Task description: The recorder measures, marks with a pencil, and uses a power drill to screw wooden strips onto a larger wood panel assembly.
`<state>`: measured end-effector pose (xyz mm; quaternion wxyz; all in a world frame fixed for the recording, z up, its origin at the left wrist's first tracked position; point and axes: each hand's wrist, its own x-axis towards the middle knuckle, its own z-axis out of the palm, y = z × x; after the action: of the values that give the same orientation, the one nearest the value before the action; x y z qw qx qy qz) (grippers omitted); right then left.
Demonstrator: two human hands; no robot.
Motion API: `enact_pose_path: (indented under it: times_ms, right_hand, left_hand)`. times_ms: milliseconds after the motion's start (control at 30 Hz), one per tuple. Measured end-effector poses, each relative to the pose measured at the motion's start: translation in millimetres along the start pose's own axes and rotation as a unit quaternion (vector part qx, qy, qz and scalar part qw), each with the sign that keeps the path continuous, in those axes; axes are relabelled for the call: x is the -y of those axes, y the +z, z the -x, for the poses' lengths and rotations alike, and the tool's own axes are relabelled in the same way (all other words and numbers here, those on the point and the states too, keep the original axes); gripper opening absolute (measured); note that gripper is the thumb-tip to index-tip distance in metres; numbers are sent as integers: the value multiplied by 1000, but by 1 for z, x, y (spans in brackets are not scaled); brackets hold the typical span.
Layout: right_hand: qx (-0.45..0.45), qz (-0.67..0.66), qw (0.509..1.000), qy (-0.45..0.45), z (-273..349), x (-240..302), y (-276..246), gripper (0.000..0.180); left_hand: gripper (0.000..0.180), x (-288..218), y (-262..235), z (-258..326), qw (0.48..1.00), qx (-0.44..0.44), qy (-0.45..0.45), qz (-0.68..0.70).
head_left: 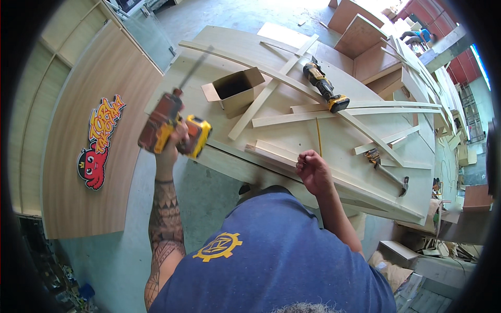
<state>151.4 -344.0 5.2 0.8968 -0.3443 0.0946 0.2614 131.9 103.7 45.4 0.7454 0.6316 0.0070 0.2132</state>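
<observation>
My left hand is wrapped round the grip of a yellow and dark cordless drill, blurred by motion. A long thin bit points up and away from it, and the drill is held over the table's left edge. My right hand is closed, fingers curled together, above the near edge of the pale plywood table; anything inside it is hidden. A thin yellow pencil-like stick lies just beyond that hand. An open cardboard box stands near the drill.
Pale wooden strips lie crossed over the table. A yellow and black cordless power tool rests on them. A hammer lies at right. A wood-grain panel with a cartoon sign stands left. Wooden cabinets and a person are farther back.
</observation>
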Motion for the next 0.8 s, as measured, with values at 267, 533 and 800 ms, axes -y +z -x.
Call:
enact_pose_path:
  times_ms: [267, 533, 800]
  right_hand:
    - [68, 1, 995, 78, -32, -4, 2, 17]
    - [108, -22, 983, 146, -25, 5, -12, 6]
    - [122, -86, 966, 212, -13, -2, -39, 9]
  left_hand:
    - [14, 40, 59, 215, 980, -39, -114, -159]
    - [21, -3, 163, 301, 972, -82, -212, -55]
    - [11, -7, 236, 333, 965, -147, -198, -89]
